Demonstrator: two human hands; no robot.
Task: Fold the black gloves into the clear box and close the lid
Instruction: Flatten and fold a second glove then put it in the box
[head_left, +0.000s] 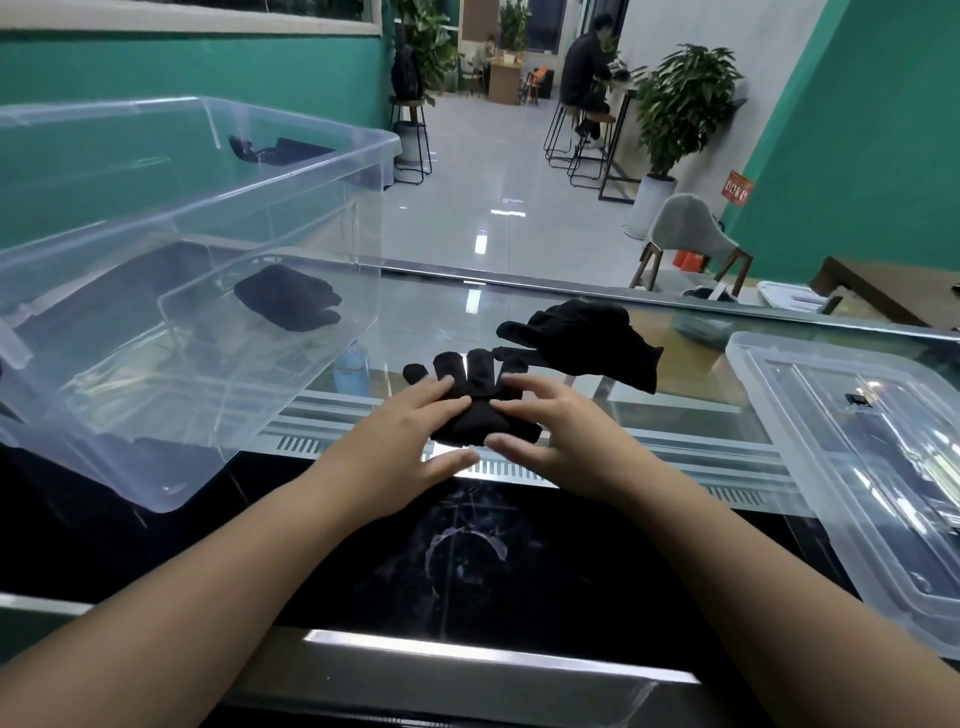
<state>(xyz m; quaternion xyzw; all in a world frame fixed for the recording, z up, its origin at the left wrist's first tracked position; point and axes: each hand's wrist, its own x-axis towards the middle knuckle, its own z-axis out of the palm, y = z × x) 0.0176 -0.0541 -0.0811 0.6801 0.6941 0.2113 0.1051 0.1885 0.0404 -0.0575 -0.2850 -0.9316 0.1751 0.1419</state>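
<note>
A black glove lies flat on the glass counter, its fingers pointing away from me. My left hand rests on its left side and my right hand on its right side, fingers spread and pressing the fabric down. More black gloves sit in a loose heap just behind and to the right. The clear box stands open on the left with a folded black glove on its bottom. Its clear lid lies flat on the counter at the right.
The glass counter has a metal front edge near me. Beyond it are a tiled floor, stools, potted plants, a grey chair and a seated person far back. A small blue item shows under the glass.
</note>
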